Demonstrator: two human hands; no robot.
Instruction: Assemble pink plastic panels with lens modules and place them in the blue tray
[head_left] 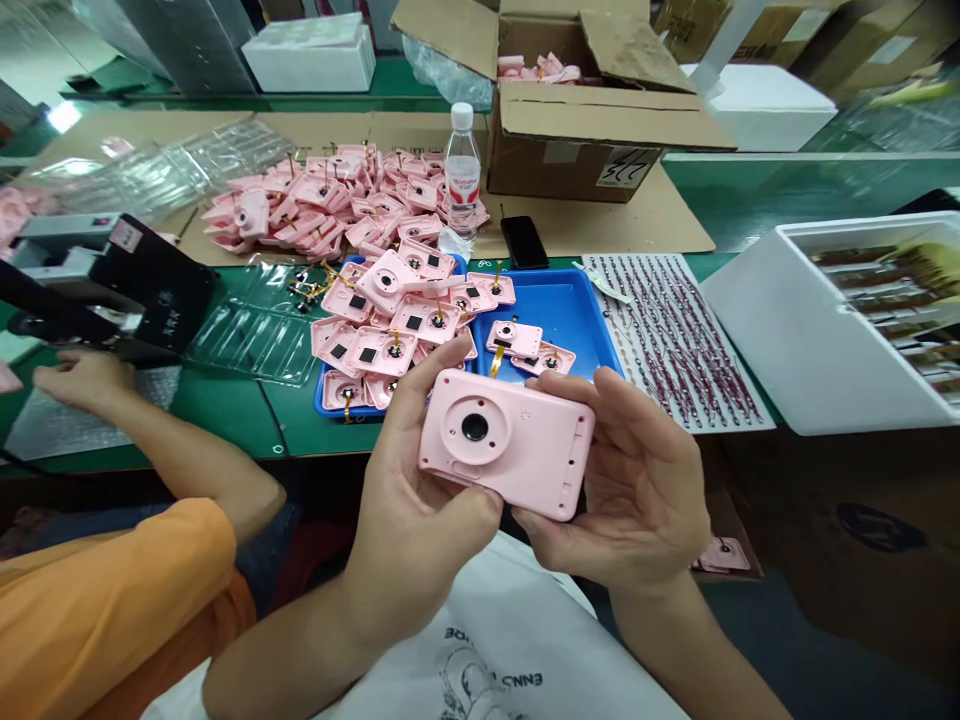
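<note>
Between my two hands I hold a pink camera housing, its round black lens facing me and a gold ribbon cable sticking up from its top edge. My left hand grips its left end, thumb along the bottom edge. My right hand is closed around the right end, fingers behind it. Just beyond, a blue tray carries two pink camera parts on its right side. In its left side, pink housing shells with black squares and gold ribbon cables are heaped.
Behind lie a large pile of pink shells, a water bottle, a phone and an open cardboard box. Right are a sheet of small dark parts and a white foam box. A co-worker's arm reaches toward a black machine.
</note>
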